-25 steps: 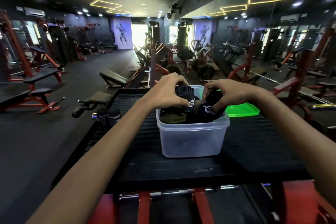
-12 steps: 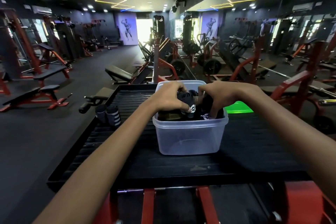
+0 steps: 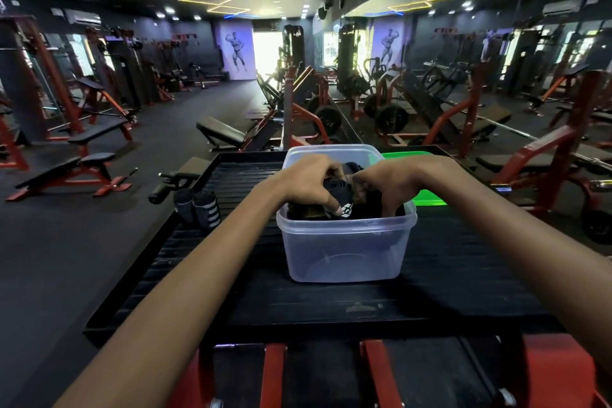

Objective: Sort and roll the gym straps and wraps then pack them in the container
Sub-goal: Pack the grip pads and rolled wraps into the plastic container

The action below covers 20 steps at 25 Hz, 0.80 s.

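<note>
Head view: a translucent plastic container (image 3: 344, 248) stands upright on a black ribbed platform (image 3: 447, 281), near frame centre. Both hands are inside its mouth. Left hand (image 3: 308, 182) has its fingers curled round a black rolled wrap (image 3: 337, 190) bearing a white mark, thumb pressed against the roll's near face. Right hand (image 3: 381, 180), at 3 o'clock of the left, has its fingers curled down into dark rolled material in the container; what exactly they grip cannot be told. An olive-coloured item (image 3: 304, 210) lies in the container at 7 o'clock of the roll. Green lid (image 3: 420, 175) lies flat on the platform at 2 o'clock of the container, partly hidden by the right forearm. Two rolled wraps (image 3: 197, 207) stand on the platform at 9 o'clock, well apart from the container.
</note>
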Tool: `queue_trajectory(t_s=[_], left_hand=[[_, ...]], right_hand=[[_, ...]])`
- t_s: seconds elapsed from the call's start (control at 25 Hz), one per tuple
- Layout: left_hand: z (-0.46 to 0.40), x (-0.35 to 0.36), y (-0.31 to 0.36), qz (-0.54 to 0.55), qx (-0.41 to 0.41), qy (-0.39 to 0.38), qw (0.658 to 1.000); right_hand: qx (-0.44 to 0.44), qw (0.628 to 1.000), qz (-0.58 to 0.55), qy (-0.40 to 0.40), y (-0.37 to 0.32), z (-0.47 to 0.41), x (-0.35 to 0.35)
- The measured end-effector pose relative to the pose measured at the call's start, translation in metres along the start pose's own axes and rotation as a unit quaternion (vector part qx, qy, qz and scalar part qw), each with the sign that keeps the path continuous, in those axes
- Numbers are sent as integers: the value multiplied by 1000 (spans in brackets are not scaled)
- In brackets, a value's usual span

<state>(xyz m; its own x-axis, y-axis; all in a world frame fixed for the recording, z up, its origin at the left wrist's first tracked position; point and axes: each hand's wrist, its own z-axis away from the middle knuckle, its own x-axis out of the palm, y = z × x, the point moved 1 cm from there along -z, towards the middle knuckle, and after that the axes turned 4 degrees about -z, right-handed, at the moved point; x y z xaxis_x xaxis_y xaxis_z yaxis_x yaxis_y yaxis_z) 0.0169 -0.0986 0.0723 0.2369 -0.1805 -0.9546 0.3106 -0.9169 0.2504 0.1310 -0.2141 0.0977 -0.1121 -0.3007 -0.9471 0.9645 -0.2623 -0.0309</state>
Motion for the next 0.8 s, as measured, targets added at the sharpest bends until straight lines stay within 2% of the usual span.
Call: queue_trajectory(t_s=[0.16,0.36,0.52,0.68,0.8], left_hand=[[0,-3,2,-12,10,-19,1000],[-1,-4,-1,-10,16,-42,999],[-3,-3,5,-20,26,-57,998],[-7,-4,6,-28,24,-80,996],[-7,-4,2,-15,23,-87,996]], right_hand=[[-8,1000,1,1,2,-4,-2],[-15,999,23,-37,-1,-15,6],[-13,999,-26,-29,9,-15,9],[-5,1000,11,-25,9,-20,17],[-15,1000,-5,-24,10,-21,19]])
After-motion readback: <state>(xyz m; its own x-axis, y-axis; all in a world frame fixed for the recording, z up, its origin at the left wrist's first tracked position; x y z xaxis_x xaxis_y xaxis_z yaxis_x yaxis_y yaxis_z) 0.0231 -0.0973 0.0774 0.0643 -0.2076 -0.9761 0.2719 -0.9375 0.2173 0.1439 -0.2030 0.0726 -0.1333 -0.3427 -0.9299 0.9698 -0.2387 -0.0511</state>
